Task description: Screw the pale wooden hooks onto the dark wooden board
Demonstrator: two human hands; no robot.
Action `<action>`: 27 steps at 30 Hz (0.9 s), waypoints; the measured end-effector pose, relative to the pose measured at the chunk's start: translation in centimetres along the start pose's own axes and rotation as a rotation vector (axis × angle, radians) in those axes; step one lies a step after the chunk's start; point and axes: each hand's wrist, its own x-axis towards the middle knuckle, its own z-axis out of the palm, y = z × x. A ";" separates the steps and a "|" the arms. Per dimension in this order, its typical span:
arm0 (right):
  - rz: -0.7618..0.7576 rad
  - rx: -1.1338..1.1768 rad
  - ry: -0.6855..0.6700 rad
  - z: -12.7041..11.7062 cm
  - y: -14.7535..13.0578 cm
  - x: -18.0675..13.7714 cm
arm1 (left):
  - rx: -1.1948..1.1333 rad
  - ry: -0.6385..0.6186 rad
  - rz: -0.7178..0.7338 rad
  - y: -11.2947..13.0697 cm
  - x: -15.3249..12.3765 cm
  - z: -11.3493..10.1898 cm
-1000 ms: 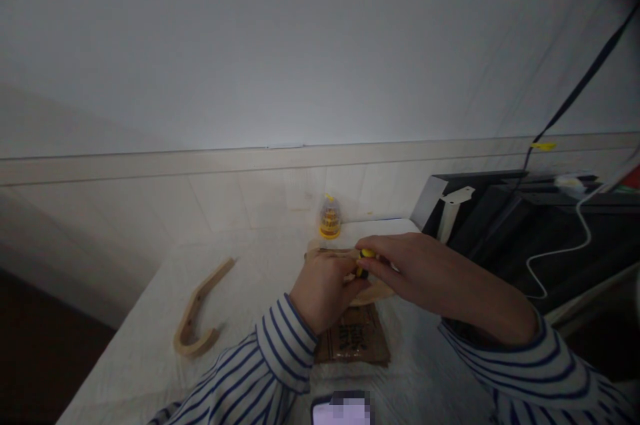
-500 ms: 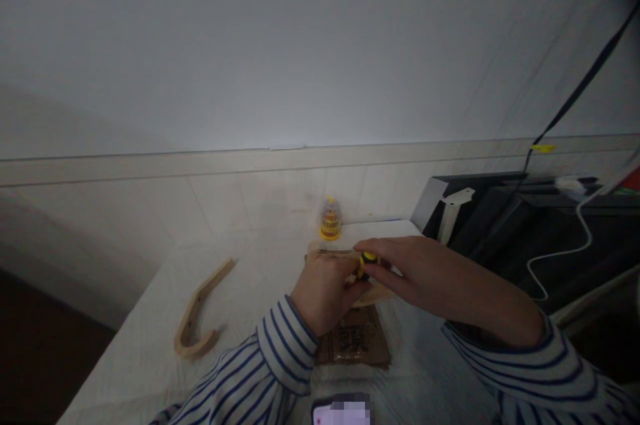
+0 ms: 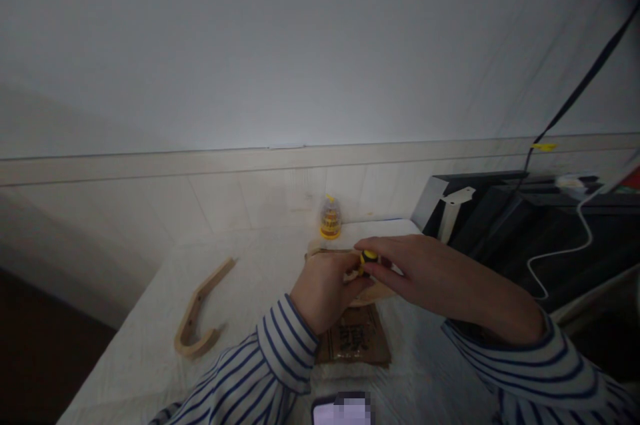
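From the head view, we look down on both hands, which meet over a cloth-covered table (image 3: pixel 145 345). Our right hand (image 3: pixel 407 265) grasps a small yellow-and-black handle (image 3: pixel 369 256), with the thumb on the near side and the forefinger on the far side. A narrow gap shows between that thumb and forefinger, behind the handle. Our left hand (image 3: pixel 323 292) has its fingers bent inward, forefinger and thumb drawn close about the handle's lower end; we cannot tell whether they pinch it or press on what lies beneath.

Under the fingers of both hands sits a pale wooden piece (image 3: pixel 381 291), mostly hidden, one edge showing just below the right thumb. Nearer to us than the left fingertips lies a brown packet (image 3: pixel 357 338) with dark print, and nearer again a phone (image 3: pixel 343 412), cut off by the lower edge. Beyond the fingers, near the wall, stands a clear, yellow-based container (image 3: pixel 330 222). Well to the left of the left fingers lies a hook-shaped wooden piece (image 3: pixel 185 330). Dark panels (image 3: pixel 480 215) lean to the right, beyond the right wrist.
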 end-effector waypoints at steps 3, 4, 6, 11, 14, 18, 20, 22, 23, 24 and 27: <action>0.003 -0.003 -0.010 0.0 0.1 -0.1 | -0.038 0.005 -0.036 0.0 0.0 0.1; -0.001 -0.002 -0.002 0.0 0.1 -0.1 | -0.049 0.003 -0.037 0.0 0.0 0.1; -0.013 0.007 0.036 0.0 0.3 -0.3 | -0.059 -0.006 -0.037 0.0 0.0 0.1; -0.068 0.052 0.058 -0.5 0.4 -0.5 | -0.073 -0.015 -0.034 0.2 0.0 -0.1; -0.064 0.093 0.021 -0.7 0.3 -0.4 | -0.084 -0.008 -0.047 0.3 0.0 0.0; -0.059 0.117 0.021 -0.7 0.4 -0.2 | -0.132 0.038 -0.092 0.1 0.0 0.4; -0.052 0.111 0.012 -0.7 0.4 -0.2 | -0.166 0.035 -0.089 0.1 -0.1 0.5; -0.049 0.098 0.011 -0.6 0.4 -0.2 | -0.186 0.013 -0.077 0.0 -0.1 0.5; -0.051 0.090 0.015 -0.6 0.5 -0.3 | -0.189 0.005 -0.072 0.0 0.0 0.5; -0.053 0.083 0.018 -0.6 0.5 -0.3 | -0.188 0.000 -0.070 0.0 0.0 0.4; -0.049 0.070 0.024 -0.6 0.4 -0.3 | -0.180 -0.009 -0.068 0.1 0.0 0.2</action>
